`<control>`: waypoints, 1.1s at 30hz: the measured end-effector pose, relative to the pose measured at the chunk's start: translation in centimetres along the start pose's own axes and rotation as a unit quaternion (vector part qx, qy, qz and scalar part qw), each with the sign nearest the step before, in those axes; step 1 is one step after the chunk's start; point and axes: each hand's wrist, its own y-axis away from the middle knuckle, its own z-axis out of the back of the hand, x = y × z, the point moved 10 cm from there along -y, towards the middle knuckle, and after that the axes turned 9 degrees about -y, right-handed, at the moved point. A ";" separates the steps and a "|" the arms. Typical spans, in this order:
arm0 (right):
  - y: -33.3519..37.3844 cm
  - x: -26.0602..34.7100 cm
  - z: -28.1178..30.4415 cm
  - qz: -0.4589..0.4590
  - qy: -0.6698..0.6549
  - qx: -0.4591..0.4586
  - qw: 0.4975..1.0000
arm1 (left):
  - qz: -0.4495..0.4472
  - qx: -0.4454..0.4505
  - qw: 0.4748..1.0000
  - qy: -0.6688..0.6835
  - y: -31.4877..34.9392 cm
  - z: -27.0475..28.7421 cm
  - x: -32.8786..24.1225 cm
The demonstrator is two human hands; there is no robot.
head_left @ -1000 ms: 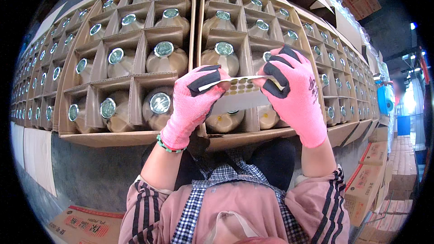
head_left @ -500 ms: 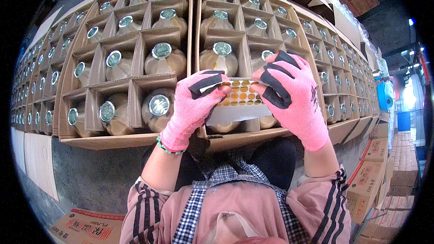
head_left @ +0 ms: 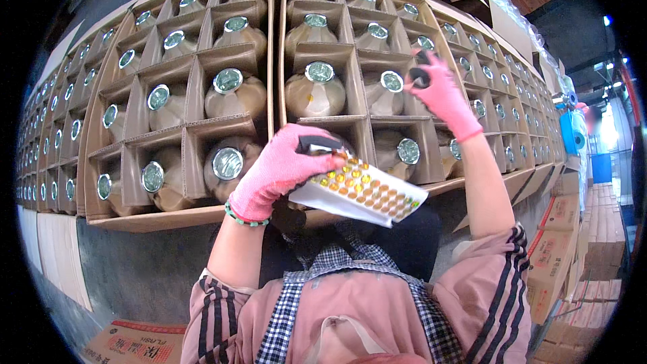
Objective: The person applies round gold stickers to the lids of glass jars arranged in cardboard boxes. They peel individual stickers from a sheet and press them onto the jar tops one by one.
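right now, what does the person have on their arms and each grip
The left grip and right grip wear pink gloves with black patches. A green beaded bracelet sits just below the left one. The sleeves are dusty pink with black stripes, leaving the forearms bare.

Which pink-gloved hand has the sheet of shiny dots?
The left hand, with the green bracelet at its wrist; the right hand is apart from the sheet, above the bottles.
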 end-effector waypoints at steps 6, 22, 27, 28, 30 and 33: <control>0.1 -1.1 -9.9 0.072 0.110 0.197 0.972 | -0.045 0.006 0.998 -0.038 -0.1 0.0 -0.4; -1.1 3.3 -1.2 0.020 -0.063 -0.072 0.995 | -0.091 -0.059 0.994 -0.027 0.2 1.1 -1.2; 4.2 15.4 1.0 0.128 -0.107 0.082 0.982 | -0.050 -0.107 0.993 -0.019 0.6 2.1 -0.1; 4.9 16.0 0.7 0.129 -0.093 0.092 0.983 | -0.040 -0.100 0.994 -0.014 0.5 1.9 -0.3; 5.5 16.1 0.1 0.118 -0.074 0.110 0.984 | -0.044 -0.099 0.994 -0.003 0.3 1.6 -0.6; 5.7 14.2 -0.4 0.038 -0.095 0.102 0.990 | -0.144 -0.119 0.982 -0.022 0.6 1.7 -2.5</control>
